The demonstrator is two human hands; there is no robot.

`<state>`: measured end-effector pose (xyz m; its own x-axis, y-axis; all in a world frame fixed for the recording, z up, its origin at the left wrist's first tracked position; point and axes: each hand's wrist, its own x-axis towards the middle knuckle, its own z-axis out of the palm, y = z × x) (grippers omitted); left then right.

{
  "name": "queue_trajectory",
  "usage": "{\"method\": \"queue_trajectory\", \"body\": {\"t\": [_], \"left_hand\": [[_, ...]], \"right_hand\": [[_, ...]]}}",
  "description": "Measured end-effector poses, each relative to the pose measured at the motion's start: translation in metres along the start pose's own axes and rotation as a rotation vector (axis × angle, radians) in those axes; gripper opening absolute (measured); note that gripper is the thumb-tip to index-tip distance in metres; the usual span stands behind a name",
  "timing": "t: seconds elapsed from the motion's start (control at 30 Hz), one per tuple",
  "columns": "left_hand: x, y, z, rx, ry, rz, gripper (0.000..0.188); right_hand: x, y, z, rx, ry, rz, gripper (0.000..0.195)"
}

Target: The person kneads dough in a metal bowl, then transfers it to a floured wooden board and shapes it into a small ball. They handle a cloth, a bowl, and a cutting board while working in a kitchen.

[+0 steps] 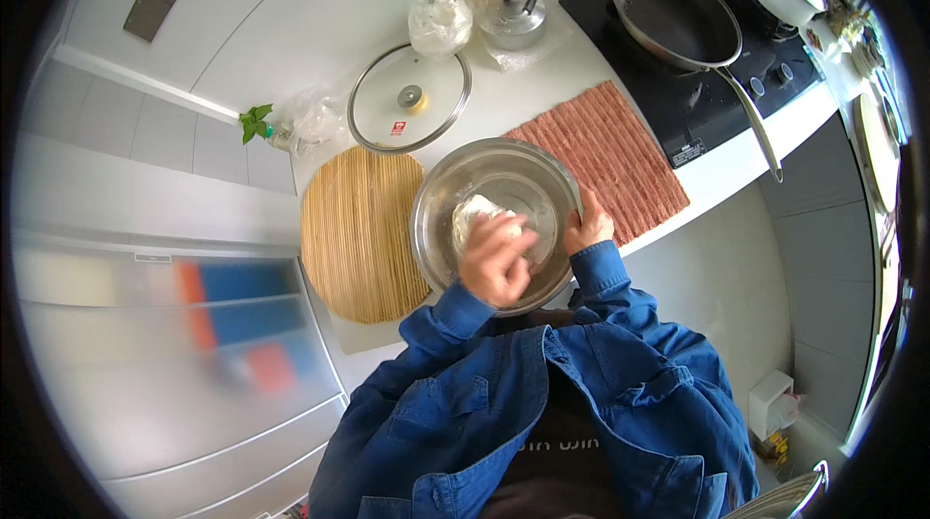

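A wide stainless steel bowl stands at the counter's front edge, close before my body. Inside it, left of the middle, lies a lump of white dough. My left hand, somewhat blurred, is over the dough with its fingers bent; they overlap the dough's lower right side, and the picture does not settle whether they grip it. My right hand holds the bowl's right rim, thumb towards the inside.
Left of the bowl lies a round slatted mat; behind is a glass lid. A ribbed reddish cloth lies right, beside a black hob with a frying pan, its handle jutting over the edge. A kettle stands behind.
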<state>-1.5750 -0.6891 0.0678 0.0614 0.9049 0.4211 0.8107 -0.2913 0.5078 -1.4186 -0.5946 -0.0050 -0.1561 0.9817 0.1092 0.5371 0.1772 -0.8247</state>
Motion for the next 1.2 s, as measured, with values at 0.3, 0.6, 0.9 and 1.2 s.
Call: {"method": "queue_trajectory", "body": {"t": [0.3, 0.6, 0.9, 1.2], "left_hand": [[-0.004, -0.058, 0.057, -0.112, 0.173, -0.603, 0.060], [-0.018, -0.022, 0.031, -0.243, -0.063, -0.166, 0.037], [0.005, -0.117, 0.047, 0.258, 0.017, -0.569, 0.030], [0.000, -0.129, 0.032, -0.075, 0.030, -0.600, 0.053]], "right_hand": [[0.003, 0.005, 0.006, -0.042, -0.025, -0.019, 0.050], [0.000, 0.012, 0.012, -0.040, 0.031, 0.007, 0.045], [0.009, -0.009, 0.000, -0.084, -0.056, 0.055, 0.038], [0.004, 0.001, 0.010, -0.016, 0.028, 0.002, 0.045]]}}
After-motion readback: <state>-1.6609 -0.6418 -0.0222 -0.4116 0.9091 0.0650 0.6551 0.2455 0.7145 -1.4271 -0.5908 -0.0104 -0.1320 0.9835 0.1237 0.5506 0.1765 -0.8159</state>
